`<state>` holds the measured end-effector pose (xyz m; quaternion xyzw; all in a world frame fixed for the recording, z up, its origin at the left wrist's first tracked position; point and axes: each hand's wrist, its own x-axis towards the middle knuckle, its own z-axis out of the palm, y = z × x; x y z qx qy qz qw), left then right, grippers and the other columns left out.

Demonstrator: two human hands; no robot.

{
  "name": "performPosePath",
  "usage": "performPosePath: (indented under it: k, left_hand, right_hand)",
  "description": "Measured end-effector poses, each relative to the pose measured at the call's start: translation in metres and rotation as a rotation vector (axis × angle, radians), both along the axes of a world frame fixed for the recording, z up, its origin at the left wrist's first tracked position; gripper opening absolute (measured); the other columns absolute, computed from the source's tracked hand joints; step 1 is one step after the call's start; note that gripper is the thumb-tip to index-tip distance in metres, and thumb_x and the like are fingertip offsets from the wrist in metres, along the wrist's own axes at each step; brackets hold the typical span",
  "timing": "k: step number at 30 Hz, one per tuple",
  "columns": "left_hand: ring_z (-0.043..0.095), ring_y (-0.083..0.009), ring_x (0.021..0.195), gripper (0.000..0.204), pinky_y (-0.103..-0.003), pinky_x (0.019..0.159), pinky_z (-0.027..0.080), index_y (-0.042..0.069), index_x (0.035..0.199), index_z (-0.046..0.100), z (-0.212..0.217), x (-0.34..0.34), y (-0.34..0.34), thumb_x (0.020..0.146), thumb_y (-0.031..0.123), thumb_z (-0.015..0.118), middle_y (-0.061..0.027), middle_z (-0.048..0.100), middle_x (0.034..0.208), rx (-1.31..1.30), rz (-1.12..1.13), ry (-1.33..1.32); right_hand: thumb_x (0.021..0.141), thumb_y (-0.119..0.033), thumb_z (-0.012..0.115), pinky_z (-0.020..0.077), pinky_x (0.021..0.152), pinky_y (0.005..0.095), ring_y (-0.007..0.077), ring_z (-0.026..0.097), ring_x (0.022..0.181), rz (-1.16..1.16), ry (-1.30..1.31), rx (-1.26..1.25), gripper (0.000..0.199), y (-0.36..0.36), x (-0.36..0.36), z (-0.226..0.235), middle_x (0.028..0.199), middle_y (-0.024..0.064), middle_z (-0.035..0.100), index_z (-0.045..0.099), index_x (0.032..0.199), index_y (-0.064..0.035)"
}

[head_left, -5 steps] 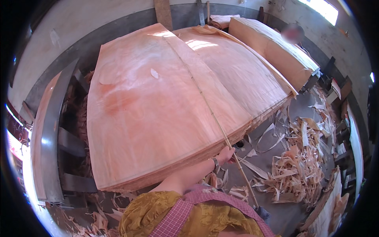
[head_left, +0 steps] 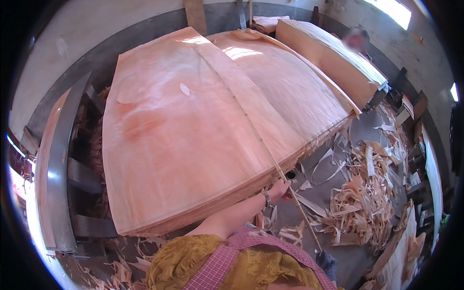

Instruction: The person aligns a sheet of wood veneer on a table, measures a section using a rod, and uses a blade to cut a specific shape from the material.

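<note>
Head view, my left arm stretched forward, left hand (head_left: pixel 279 188) fingers curled gripping thin stick (head_left: pixel 251 125), veneer stack (head_left: pixel 193 135) just beyond fingertips, right hand unseen

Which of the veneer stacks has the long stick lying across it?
The nearest stack, in front of the person; the long stick crosses its top, held by one hand. The farther stacks carry none.
</note>
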<state>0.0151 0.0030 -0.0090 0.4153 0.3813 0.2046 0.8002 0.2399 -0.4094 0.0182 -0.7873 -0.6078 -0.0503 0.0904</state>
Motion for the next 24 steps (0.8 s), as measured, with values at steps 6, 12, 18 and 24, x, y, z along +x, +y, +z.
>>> performPosePath:
  k: [6, 12, 18, 24]
  left_hand:
    - [0.071, -0.0246, 0.069, 0.030, -0.034, 0.050, 0.055, 0.004, 0.098, 0.045, 0.027, 0.008, 0.013, 0.101, 0.033, 0.041, -0.0145, 0.069, 0.085, 0.073, -0.053, -0.022]
    - [0.071, -0.0258, 0.069, 0.029, -0.034, 0.052, 0.055, 0.004, 0.098, 0.045, 0.017, -0.002, 0.004, 0.102, 0.033, 0.040, -0.0161, 0.070, 0.088, 0.030, 0.034, -0.068]
    - [0.071, -0.0245, 0.072, 0.026, -0.036, 0.056, 0.057, 0.006, 0.103, 0.046, 0.009, 0.010, 0.017, 0.102, 0.032, 0.040, -0.0137, 0.071, 0.090, -0.047, -0.075, -0.088]
    - [0.072, -0.0262, 0.074, 0.031, -0.034, 0.055, 0.057, 0.005, 0.102, 0.048, 0.023, 0.023, 0.004, 0.102, 0.035, 0.039, -0.0127, 0.070, 0.091, 0.023, -0.094, -0.096]
  right_hand:
    - [0.081, -0.024, 0.069, 0.0462, 0.047, 0.0425, 0.0330, 0.059, 0.051, -0.028, 0.094, 0.083, 0.016, 0.007, -0.024, 0.012, 0.057, 0.0117, 0.058, 0.059, 0.077, -0.0123]
    - [0.081, -0.024, 0.069, 0.0463, 0.048, 0.0439, 0.0341, 0.059, 0.053, -0.033, -0.038, -0.040, 0.018, 0.009, -0.023, 0.016, 0.059, 0.0124, 0.058, 0.057, 0.078, -0.0115]
    - [0.082, -0.025, 0.068, 0.0468, 0.049, 0.0441, 0.0341, 0.059, 0.054, -0.026, -0.044, -0.052, 0.018, 0.018, -0.025, 0.049, 0.061, 0.0115, 0.059, 0.056, 0.079, -0.0128]
    - [0.082, -0.025, 0.068, 0.0464, 0.050, 0.0445, 0.0339, 0.059, 0.056, -0.048, -0.009, -0.003, 0.016, 0.008, -0.028, 0.060, 0.063, 0.0121, 0.059, 0.058, 0.081, -0.0122]
